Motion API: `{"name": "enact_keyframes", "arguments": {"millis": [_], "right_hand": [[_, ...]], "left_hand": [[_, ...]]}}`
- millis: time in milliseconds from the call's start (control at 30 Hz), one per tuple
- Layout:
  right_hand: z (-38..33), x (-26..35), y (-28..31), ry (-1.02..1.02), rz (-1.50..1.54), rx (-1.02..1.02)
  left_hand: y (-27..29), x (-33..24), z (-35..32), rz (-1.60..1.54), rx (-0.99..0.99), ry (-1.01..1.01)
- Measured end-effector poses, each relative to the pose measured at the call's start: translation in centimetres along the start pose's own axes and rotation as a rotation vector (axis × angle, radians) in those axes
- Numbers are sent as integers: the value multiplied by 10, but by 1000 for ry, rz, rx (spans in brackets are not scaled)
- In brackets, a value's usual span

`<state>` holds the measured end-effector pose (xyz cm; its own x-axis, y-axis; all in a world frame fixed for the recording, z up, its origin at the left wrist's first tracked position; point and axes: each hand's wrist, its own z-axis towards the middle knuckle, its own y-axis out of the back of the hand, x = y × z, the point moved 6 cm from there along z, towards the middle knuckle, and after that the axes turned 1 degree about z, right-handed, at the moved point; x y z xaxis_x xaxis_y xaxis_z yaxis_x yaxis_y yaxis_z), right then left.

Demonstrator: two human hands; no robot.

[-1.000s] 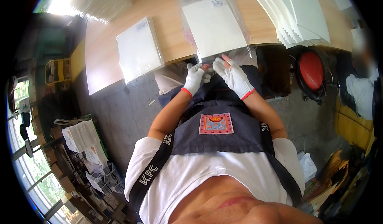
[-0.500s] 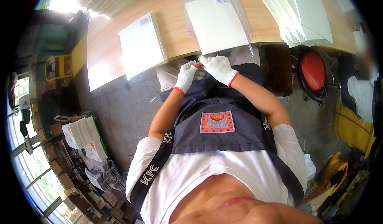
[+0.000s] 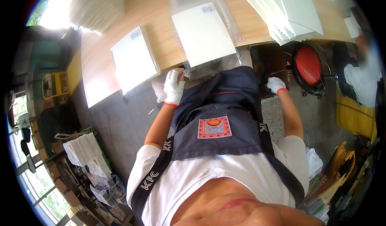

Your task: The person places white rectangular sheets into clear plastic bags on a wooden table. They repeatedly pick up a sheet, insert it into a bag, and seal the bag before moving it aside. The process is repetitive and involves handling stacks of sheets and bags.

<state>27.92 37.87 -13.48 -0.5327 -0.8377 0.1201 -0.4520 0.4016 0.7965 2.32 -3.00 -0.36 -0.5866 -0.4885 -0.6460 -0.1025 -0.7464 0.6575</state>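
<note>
My left hand (image 3: 174, 88) wears a white knit glove with a red cuff and bare fingertips. It is at the table's front edge, thumb and fingers a little apart, and I see nothing between them. Just beyond it, a flat white panel (image 3: 204, 35) with a small label lies on clear plastic bags (image 3: 219, 3), its near end past the edge. To the left is a stack of white panels in clear film (image 3: 136, 59). My right hand (image 3: 276, 85), gloved alike, is curled low at my right beside a dark brown surface; whatever it may hold is hidden.
On the wooden table (image 3: 96, 79), fanned white boards (image 3: 287, 15) stand at the right and a tall stack of film-wrapped sheets (image 3: 96, 7) at the far left. A red-seated chair (image 3: 309, 69) is at my right. A yellow metal frame (image 3: 55, 85) stands left of the table.
My hands have parted. The right one has swung out to my right, away from the table; the left has shifted slightly left and down. The view has also shifted a little.
</note>
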Motion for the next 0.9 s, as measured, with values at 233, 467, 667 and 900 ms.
{"name": "enact_keyframes", "arguments": {"millis": [233,467,667,900], "right_hand": [[-46,201,158,797,105,-1212],[17,196,121,541,817,-702],[29,193,75,5,1606,-235],[13,237,87,232,1385,52]], "left_hand": [[-14,-56,22,265,-61,-567],[-17,2,9,-53,5,-38],[-44,24,-22,-1037,-132,970],[36,-9,12,-640,-105,631]]}}
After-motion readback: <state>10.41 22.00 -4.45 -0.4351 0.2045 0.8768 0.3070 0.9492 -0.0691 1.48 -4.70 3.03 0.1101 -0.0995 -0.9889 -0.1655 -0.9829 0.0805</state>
